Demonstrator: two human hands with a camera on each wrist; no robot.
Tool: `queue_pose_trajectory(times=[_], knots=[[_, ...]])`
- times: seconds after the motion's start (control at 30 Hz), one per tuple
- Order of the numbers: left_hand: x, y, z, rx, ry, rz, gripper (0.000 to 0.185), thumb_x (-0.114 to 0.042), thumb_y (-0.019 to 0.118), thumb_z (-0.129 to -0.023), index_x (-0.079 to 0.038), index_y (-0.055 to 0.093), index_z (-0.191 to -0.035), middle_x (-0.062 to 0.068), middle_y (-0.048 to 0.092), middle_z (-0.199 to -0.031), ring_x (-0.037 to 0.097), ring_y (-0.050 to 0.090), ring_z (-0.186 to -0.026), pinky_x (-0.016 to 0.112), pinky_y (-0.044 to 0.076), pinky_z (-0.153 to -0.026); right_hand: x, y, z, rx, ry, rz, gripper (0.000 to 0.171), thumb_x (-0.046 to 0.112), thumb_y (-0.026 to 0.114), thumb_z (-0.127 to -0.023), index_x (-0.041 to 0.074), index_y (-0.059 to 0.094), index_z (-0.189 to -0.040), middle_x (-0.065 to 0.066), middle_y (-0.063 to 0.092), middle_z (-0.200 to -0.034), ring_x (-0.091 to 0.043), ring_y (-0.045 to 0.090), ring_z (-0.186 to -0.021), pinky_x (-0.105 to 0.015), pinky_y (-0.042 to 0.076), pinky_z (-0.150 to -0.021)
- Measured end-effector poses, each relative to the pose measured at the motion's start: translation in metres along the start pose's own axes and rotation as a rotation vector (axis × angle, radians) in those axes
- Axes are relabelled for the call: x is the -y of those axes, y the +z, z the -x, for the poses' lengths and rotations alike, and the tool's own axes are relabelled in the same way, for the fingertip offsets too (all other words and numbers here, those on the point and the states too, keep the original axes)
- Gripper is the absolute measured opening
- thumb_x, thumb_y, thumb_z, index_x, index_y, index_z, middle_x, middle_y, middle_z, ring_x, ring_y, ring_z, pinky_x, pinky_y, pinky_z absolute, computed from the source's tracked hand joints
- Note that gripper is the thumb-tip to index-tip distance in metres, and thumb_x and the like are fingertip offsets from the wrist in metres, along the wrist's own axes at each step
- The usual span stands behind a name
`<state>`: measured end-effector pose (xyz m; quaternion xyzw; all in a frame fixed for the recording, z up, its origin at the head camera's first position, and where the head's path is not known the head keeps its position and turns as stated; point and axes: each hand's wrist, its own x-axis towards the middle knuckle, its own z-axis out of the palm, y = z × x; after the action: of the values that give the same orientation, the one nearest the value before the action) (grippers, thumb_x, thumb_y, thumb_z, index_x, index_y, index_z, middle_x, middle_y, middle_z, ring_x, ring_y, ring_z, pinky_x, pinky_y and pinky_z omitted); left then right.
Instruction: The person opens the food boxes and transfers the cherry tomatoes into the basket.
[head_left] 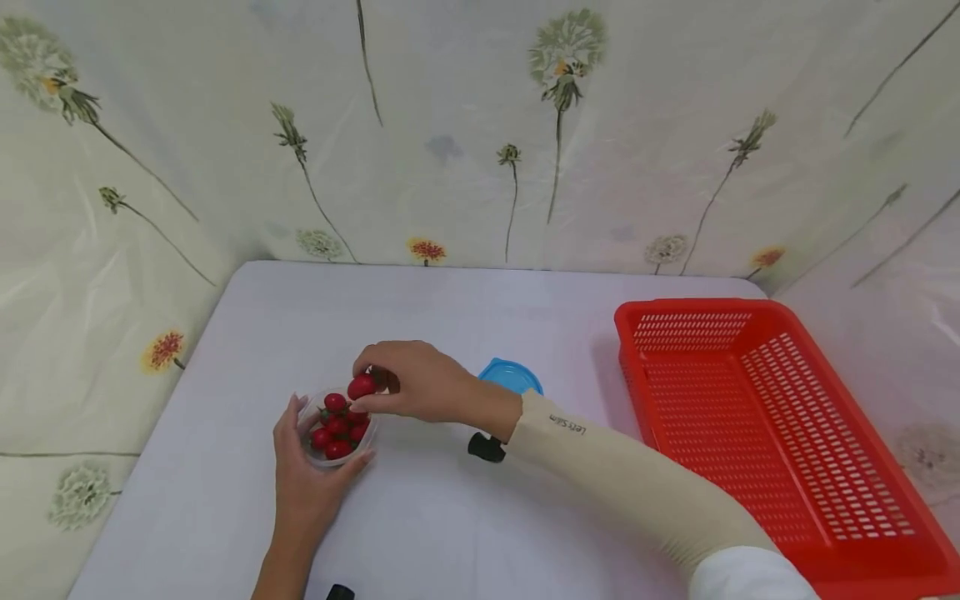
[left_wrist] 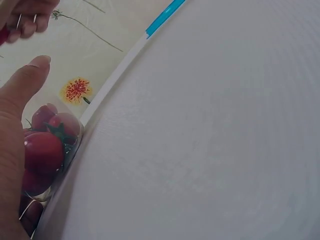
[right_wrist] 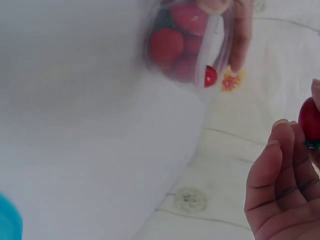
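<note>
A clear round plastic tub point(head_left: 311, 455) holds several red cherry tomatoes point(head_left: 337, 425) with green stems. My left hand point(head_left: 303, 487) grips the tub, thumb on its near right side and fingers around its left. Over the far right of the tub, my right hand point(head_left: 408, 379) pinches one cherry tomato point(head_left: 362, 386) between thumb and fingers; its green top shows in the right wrist view. The left wrist view has more tomatoes point(left_wrist: 45, 152) through the tub's clear wall, beside the left thumb. A blue lid point(head_left: 512, 375) lies on the table beyond the right wrist, partly hidden by it.
A large red plastic basket point(head_left: 637, 375) with slotted sides stands along the right of the white table point(head_left: 450, 317). The right forearm, in a beige sleeve point(head_left: 615, 467), reaches across in front of it. Flower-printed sheeting point(head_left: 450, 125) hangs behind the table and at both sides.
</note>
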<state>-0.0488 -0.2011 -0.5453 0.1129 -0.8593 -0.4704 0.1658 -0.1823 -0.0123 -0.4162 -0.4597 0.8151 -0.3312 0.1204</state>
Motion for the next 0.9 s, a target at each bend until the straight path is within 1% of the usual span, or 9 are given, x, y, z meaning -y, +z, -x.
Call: queue_pose_trajectory(times=[0.13,0.23,0.33,0.43,0.5,0.57,0.67,0.8,0.9], knots=[[-0.001,0.0,-0.001,-0.011,-0.004,-0.006,0.124,-0.026,0.098,-0.072,-0.021,0.019,-0.167,0.005,0.031,-0.164,0.028,0.04,-0.146,0.065,0.039,-0.113,0.0,-0.025,0.02,-0.047,-0.011,-0.058,0.034,0.031,0.083,-0.093,0.018,0.067,-0.119,0.011,0.066,-0.103,-0.005,0.061,-0.083,-0.021,0.056,-0.075],[-0.001,0.001,-0.002,-0.011,-0.017,-0.009,0.123,-0.028,0.098,-0.073,-0.022,0.019,-0.167,0.004,0.031,-0.164,0.027,0.038,-0.147,0.066,0.041,-0.11,0.0,-0.045,0.04,-0.088,-0.026,-0.097,0.035,0.028,0.084,-0.091,0.017,0.068,-0.12,0.011,0.066,-0.102,-0.007,0.061,-0.082,-0.024,0.057,-0.074],[0.0,0.002,-0.001,-0.002,-0.031,-0.012,0.123,-0.031,0.098,-0.073,-0.023,0.018,-0.167,0.003,0.03,-0.165,0.027,0.036,-0.148,0.066,0.042,-0.109,0.0,-0.065,0.062,-0.125,-0.036,-0.118,0.037,0.025,0.085,-0.091,0.017,0.069,-0.122,0.012,0.067,-0.103,-0.007,0.063,-0.083,-0.027,0.058,-0.074],[0.001,0.001,0.001,-0.005,-0.047,-0.002,0.124,-0.03,0.098,-0.073,-0.024,0.017,-0.167,0.002,0.03,-0.165,0.028,0.037,-0.148,0.067,0.041,-0.109,-0.002,-0.081,0.084,-0.16,-0.036,-0.117,0.039,0.021,0.086,-0.09,0.017,0.069,-0.125,0.011,0.068,-0.107,-0.008,0.065,-0.086,-0.029,0.059,-0.074],[0.001,0.001,0.003,-0.01,-0.056,0.008,0.125,-0.029,0.098,-0.073,-0.024,0.017,-0.167,0.002,0.03,-0.165,0.028,0.038,-0.147,0.068,0.04,-0.11,-0.003,-0.091,0.099,-0.183,-0.012,-0.103,0.043,0.02,0.086,-0.089,0.017,0.068,-0.128,0.011,0.068,-0.111,-0.01,0.065,-0.09,-0.03,0.06,-0.074],[0.002,0.001,0.004,-0.007,-0.063,0.018,0.125,-0.028,0.098,-0.073,-0.025,0.017,-0.167,0.001,0.03,-0.165,0.028,0.039,-0.147,0.068,0.039,-0.11,-0.007,-0.1,0.114,-0.216,0.031,-0.071,0.045,0.021,0.088,-0.088,0.018,0.068,-0.128,0.012,0.068,-0.113,-0.01,0.065,-0.092,-0.031,0.06,-0.074],[0.001,0.003,0.004,0.0,-0.059,0.022,0.124,-0.029,0.098,-0.073,-0.025,0.017,-0.167,0.001,0.03,-0.165,0.028,0.039,-0.147,0.067,0.039,-0.111,-0.016,-0.109,0.138,-0.293,0.111,-0.023,0.045,0.021,0.09,-0.085,0.018,0.069,-0.125,0.011,0.069,-0.111,-0.013,0.065,-0.093,-0.031,0.06,-0.072],[0.0,0.003,0.002,-0.003,-0.051,0.02,0.124,-0.028,0.098,-0.073,-0.025,0.018,-0.167,0.001,0.029,-0.165,0.027,0.04,-0.147,0.067,0.039,-0.111,-0.031,-0.114,0.166,-0.391,0.231,0.024,0.043,0.021,0.091,-0.083,0.019,0.071,-0.121,0.008,0.069,-0.109,-0.014,0.065,-0.092,-0.03,0.06,-0.072],[-0.003,0.002,0.002,0.001,-0.054,0.02,0.124,-0.027,0.098,-0.073,-0.024,0.018,-0.167,0.002,0.03,-0.165,0.028,0.04,-0.147,0.068,0.039,-0.11,-0.039,-0.115,0.183,-0.426,0.303,0.051,0.043,0.024,0.091,-0.084,0.02,0.07,-0.121,0.007,0.069,-0.11,-0.015,0.065,-0.093,-0.03,0.06,-0.074]])
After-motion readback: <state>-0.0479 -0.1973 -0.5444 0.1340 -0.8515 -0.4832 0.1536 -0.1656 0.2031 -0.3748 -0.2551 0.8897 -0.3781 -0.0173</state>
